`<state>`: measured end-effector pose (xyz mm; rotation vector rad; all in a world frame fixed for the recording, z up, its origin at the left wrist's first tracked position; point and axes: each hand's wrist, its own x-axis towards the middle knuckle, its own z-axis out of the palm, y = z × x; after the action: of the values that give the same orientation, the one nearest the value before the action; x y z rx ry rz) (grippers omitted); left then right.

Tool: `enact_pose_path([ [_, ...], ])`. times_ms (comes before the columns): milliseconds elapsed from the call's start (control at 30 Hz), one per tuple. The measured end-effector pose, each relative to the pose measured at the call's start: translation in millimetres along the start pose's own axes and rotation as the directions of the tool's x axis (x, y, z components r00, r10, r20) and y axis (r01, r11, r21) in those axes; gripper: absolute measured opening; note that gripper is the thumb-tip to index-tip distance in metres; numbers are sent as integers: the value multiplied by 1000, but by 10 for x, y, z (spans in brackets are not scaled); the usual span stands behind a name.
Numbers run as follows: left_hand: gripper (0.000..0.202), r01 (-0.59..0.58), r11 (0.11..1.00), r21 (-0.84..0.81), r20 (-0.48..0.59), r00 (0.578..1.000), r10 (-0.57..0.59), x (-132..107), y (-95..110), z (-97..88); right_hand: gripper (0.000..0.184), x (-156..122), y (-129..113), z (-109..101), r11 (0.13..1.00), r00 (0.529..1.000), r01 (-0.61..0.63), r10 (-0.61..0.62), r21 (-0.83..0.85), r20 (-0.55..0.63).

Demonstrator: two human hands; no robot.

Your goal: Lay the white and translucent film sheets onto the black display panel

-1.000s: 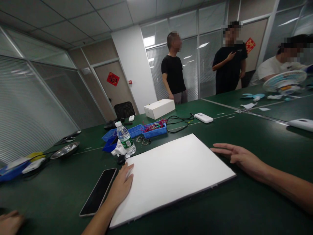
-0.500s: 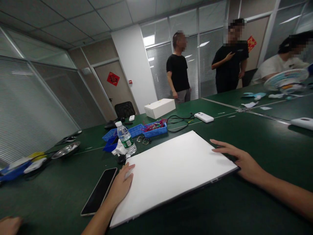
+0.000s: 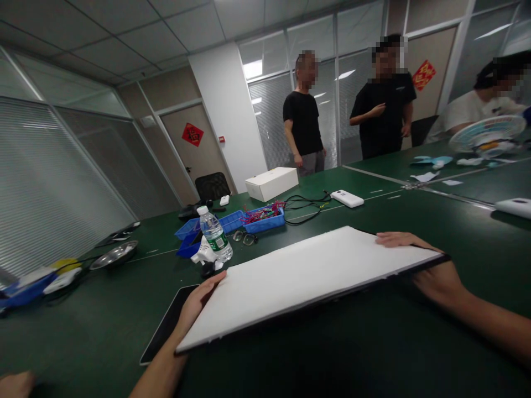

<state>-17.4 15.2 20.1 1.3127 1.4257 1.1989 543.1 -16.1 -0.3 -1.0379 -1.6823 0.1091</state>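
Observation:
A large flat white board (image 3: 307, 282) with a dark underside is raised off the green table (image 3: 373, 354), its near edge lifted. My left hand (image 3: 194, 304) grips its left edge, thumb on top. At the right edge my right hand (image 3: 431, 271) holds it, fingers over the top and palm beneath. A black phone (image 3: 164, 326) lies on the table just under the board's left corner, partly hidden by my left wrist.
Behind the board stand a water bottle (image 3: 214, 235), blue trays (image 3: 232, 222) with coloured bits, glasses (image 3: 244, 237), a white box (image 3: 271, 183), black cables and a white device (image 3: 346, 198). Two people in black shirts stand at the far side. Another person's hand (image 3: 14, 382) shows bottom left.
My right hand moved onto the board's right edge and took hold. Both hands have lifted the board off the table; it now covers part of the phone.

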Motion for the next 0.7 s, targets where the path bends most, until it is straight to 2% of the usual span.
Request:
enact_pose_path([
  [100, 55, -45, 998, -36, 60, 997, 47, -108, 59, 72, 28, 23, 49, -34, 994, 986, -112, 110, -10, -124],
  [167, 54, -129, 989, 75, 98, 988, 121, -192, 105, 139, 29, 35, 62, -55, 985, 969, -170, 166, -5, -181],
  [267, 58, -301, 917, 261, 187, 948, 258, -267, 136, 192, 32, 41, 65, -75, 976, 957, -219, 215, 5, -196],
  [400, 62, -443, 822, 358, 242, 894, 377, -251, 71, 143, 39, 33, 70, -73, 968, 944, -252, 247, 5, -217],
  [500, 61, -496, 763, 415, 241, 868, 434, -209, 12, 93, 41, 37, 48, -54, 960, 936, -281, 275, 4, -221],
  [600, 58, -494, 756, 428, 232, 869, 437, -187, -5, 83, 44, 66, -29, -25, 954, 924, -301, 293, 5, -247],
  [700, 57, -490, 768, 413, 220, 872, 438, -183, 3, 95, 63, 107, -134, -28, 964, 909, -266, 258, 21, -327],
])
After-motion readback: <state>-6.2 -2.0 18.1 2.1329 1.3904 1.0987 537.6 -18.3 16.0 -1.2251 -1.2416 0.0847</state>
